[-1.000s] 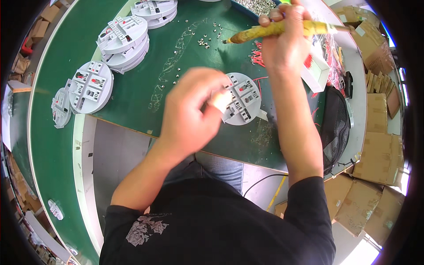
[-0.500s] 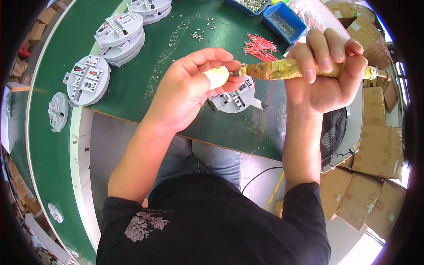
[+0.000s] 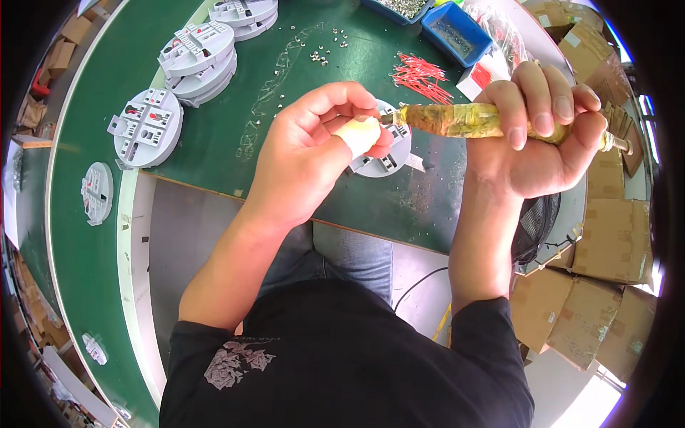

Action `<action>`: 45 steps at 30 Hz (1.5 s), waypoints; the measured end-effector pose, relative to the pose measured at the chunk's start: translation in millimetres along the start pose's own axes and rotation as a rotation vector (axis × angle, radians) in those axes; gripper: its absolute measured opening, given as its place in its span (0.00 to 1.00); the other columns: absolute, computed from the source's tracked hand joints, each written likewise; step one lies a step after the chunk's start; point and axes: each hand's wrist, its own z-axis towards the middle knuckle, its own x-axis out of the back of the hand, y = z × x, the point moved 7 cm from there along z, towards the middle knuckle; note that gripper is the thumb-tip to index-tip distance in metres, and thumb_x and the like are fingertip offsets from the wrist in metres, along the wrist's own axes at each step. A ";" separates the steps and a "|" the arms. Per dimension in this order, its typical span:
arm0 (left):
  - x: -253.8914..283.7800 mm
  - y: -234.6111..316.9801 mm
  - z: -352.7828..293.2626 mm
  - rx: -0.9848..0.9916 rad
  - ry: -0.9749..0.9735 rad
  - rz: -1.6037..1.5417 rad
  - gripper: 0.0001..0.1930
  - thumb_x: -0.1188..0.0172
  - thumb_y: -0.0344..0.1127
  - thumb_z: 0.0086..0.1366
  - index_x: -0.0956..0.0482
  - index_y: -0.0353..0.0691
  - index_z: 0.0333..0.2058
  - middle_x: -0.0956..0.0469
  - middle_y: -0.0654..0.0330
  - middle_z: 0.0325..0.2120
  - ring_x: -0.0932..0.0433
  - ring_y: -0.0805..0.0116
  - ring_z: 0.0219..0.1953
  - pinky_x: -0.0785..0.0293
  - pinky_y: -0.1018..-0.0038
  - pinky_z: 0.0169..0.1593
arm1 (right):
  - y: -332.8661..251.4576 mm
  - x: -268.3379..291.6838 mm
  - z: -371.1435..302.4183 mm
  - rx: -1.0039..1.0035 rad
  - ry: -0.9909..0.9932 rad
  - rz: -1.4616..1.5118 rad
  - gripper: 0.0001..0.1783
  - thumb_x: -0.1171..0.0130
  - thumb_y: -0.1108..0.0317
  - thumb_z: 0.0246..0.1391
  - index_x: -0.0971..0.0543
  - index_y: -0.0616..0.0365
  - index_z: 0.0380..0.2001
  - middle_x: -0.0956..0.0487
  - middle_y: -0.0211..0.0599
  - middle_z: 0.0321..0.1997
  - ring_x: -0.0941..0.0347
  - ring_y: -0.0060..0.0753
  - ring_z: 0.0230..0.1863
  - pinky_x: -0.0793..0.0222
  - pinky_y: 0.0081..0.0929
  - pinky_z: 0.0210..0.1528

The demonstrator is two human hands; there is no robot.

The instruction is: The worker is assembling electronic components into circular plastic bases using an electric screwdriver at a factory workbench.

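My right hand (image 3: 531, 139) is wrapped round a long power screwdriver (image 3: 457, 120) bound in worn yellow tape, held level above the table. Its metal tip points left, into the fingers of my left hand (image 3: 314, 143). Those fingers are pinched together at the tip, and pale tape covers the thumb. Whether they grip the tip itself or a small piece on it is hidden. Below the tip, a round light-grey plastic base (image 3: 389, 158) with dark and metal fittings lies on the green table (image 3: 307, 93), partly covered by my left hand.
Grey bases (image 3: 196, 60) stand in stacks at the left. Small metal parts (image 3: 325, 53) lie scattered at the back, near red wires (image 3: 421, 77). Blue bins (image 3: 457, 36) sit at the far right. Cardboard boxes (image 3: 610, 235) are piled beyond the table's right side.
Both hands and the screwdriver have shifted slightly down in the picture, the right hand also a little rightward. My left fingers have closed in more tightly at the tip.
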 end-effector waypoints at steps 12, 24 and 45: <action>3.1 -3.6 -1.6 0.025 -0.080 0.034 0.12 0.45 0.24 0.68 0.24 0.34 0.49 0.17 0.55 0.38 0.18 0.67 0.40 0.21 0.69 0.48 | -5.6 -10.0 -1.9 0.038 -0.006 -0.026 0.13 0.45 0.57 0.63 0.17 0.53 0.38 0.25 0.25 0.31 0.33 0.22 0.30 0.35 0.18 0.22; -10.5 7.2 -1.3 -0.614 -0.087 0.895 0.28 0.28 0.28 0.54 0.26 0.38 0.54 0.21 0.52 0.44 0.19 0.55 0.47 0.24 0.65 0.53 | -7.8 4.7 -8.8 0.022 0.132 -0.342 0.16 0.53 0.59 0.68 0.20 0.55 0.43 0.26 0.29 0.29 0.36 0.24 0.27 0.37 0.21 0.22; -14.9 -33.0 5.0 -0.295 -0.264 1.393 0.44 0.23 0.38 0.46 0.37 0.33 0.59 0.29 0.46 0.56 0.37 0.47 0.66 0.43 0.51 0.67 | 51.3 24.0 -25.1 -0.116 -0.015 -0.589 0.14 0.52 0.58 0.70 0.26 0.58 0.45 0.34 0.28 0.20 0.43 0.20 0.15 0.43 0.23 0.15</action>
